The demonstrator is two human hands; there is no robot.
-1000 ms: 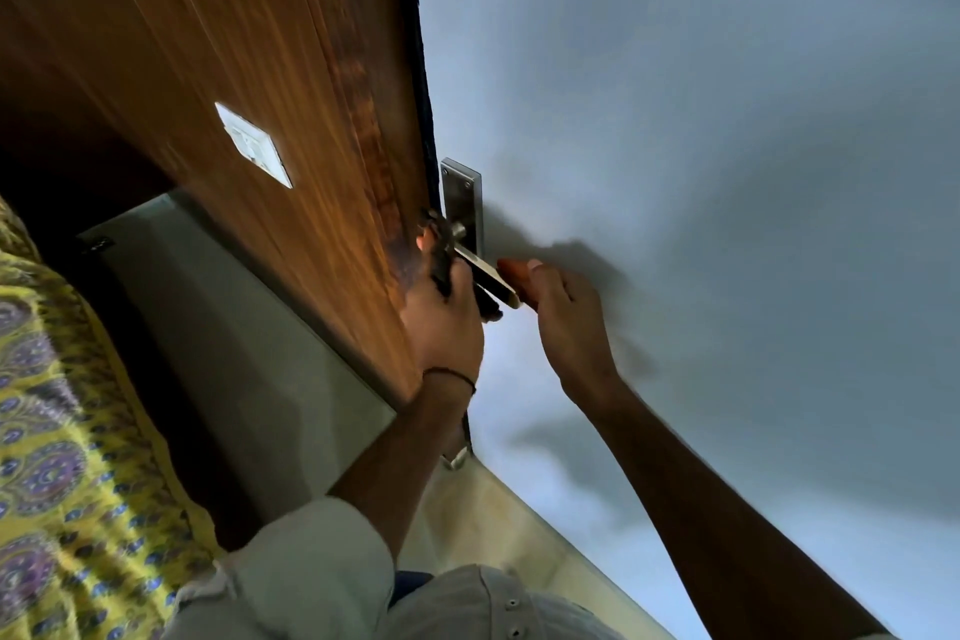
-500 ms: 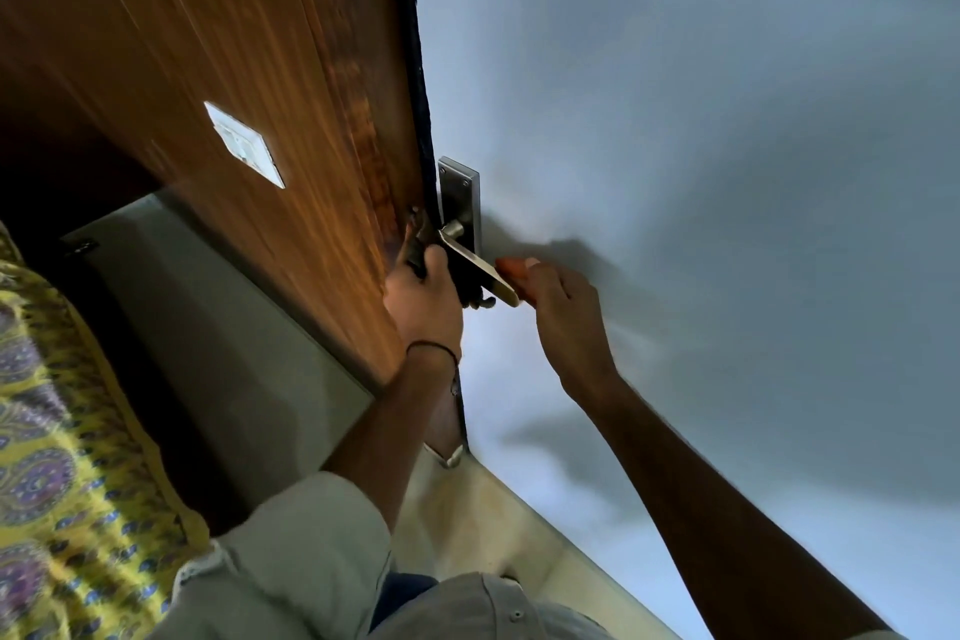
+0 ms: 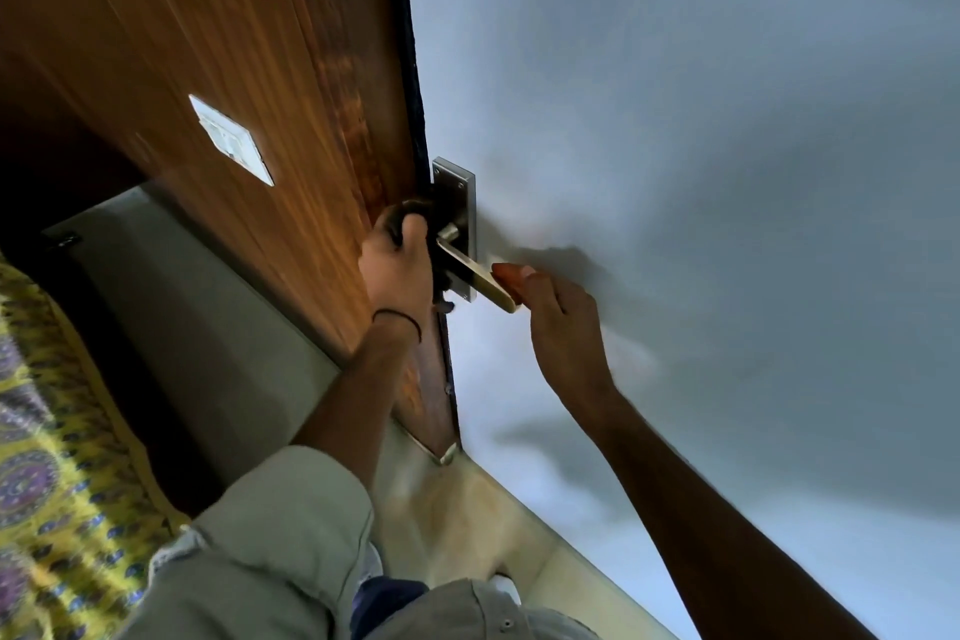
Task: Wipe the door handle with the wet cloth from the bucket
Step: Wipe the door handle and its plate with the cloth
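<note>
The metal door handle (image 3: 470, 270) juts from its steel plate (image 3: 457, 187) on the pale grey face of the door (image 3: 675, 120), close to the door's edge. My left hand (image 3: 397, 270) presses a dark cloth (image 3: 410, 209) against the door edge, right beside the base of the lever. Most of the cloth is hidden under my fingers. My right hand (image 3: 563, 322) pinches the free tip of the lever with thumb and fingers. No bucket is in view.
The wood-grain side (image 3: 260, 42) carries a white switch plate (image 3: 231, 139). Yellow patterned fabric (image 3: 47, 457) lies at the far left. Grey floor (image 3: 218, 338) runs below, and a metal fitting (image 3: 447, 455) sits at the door's bottom corner.
My left hand with the cloth has slid up the door edge, from under the lever to beside its base. My right hand has stayed on the lever tip.
</note>
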